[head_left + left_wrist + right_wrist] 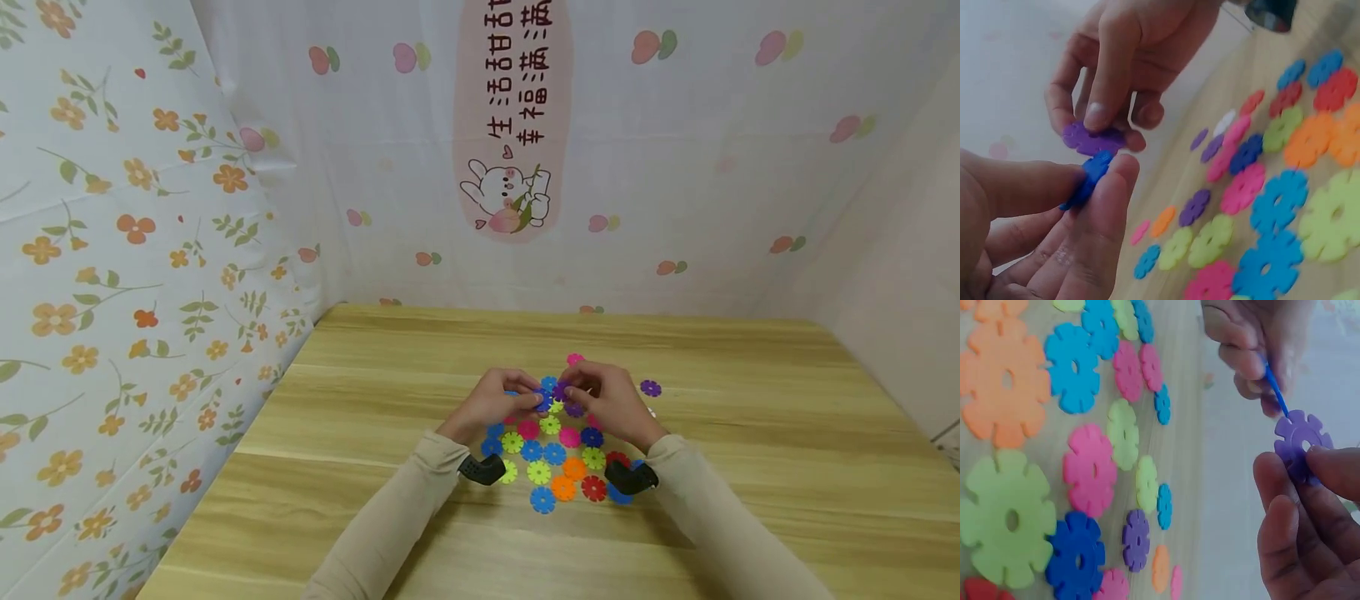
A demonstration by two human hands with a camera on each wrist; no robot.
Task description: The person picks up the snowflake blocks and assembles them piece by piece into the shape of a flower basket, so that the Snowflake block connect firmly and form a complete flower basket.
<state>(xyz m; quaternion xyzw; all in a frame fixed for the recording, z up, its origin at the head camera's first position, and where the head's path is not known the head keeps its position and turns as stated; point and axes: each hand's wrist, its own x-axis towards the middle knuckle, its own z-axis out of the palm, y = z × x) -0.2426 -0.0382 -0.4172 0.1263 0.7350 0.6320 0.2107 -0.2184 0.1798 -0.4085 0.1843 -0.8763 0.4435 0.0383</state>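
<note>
My left hand [497,402] pinches a dark blue notched plastic disc [1088,180] between thumb and fingers. A purple notched disc [1304,445] is pinched by my right hand [611,400], its thumb on the disc's face. Both discs are raised over the table and meet at their rims, set at an angle to each other. In the right wrist view the blue disc's edge stands right at a notch of the purple one; I cannot tell whether it sits in the slot. Part of the blue disc is hidden behind the left fingers.
Loose notched discs in several colours lie spread under and before the hands, among them an orange disc [563,488], a red disc [594,488] and a light blue disc [542,500]. A purple disc [651,388] lies apart to the right on the wooden table [360,500]. Printed cloth [390,183] hangs behind.
</note>
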